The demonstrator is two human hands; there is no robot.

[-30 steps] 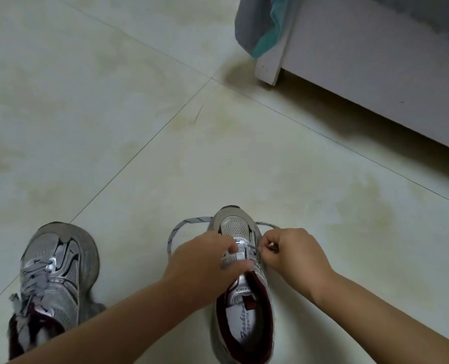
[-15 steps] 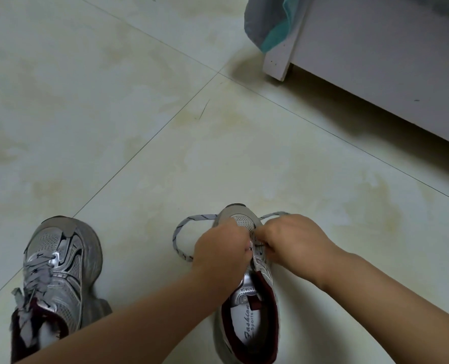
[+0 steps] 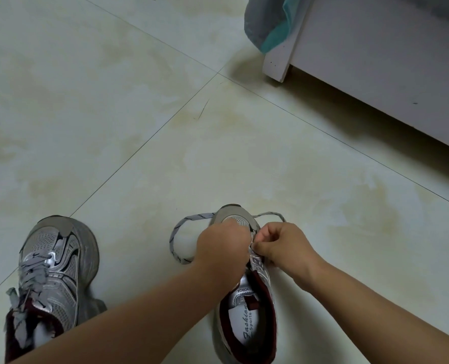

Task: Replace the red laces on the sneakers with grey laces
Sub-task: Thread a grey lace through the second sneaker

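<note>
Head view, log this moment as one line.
stage: lacing | left hand: on sneaker | right hand: pinching grey lace | second sneaker: laced

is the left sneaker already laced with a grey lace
Yes, the left sneaker has a grey lace threaded through its eyelets.

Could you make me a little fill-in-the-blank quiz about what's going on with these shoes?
1. Both hands work at the front of the sneaker on the ____ side of the picture.
2. The loose lace looping over the floor is ____ in colour.
3. The other sneaker is already ____.

Missing words: right; grey; laced
</note>
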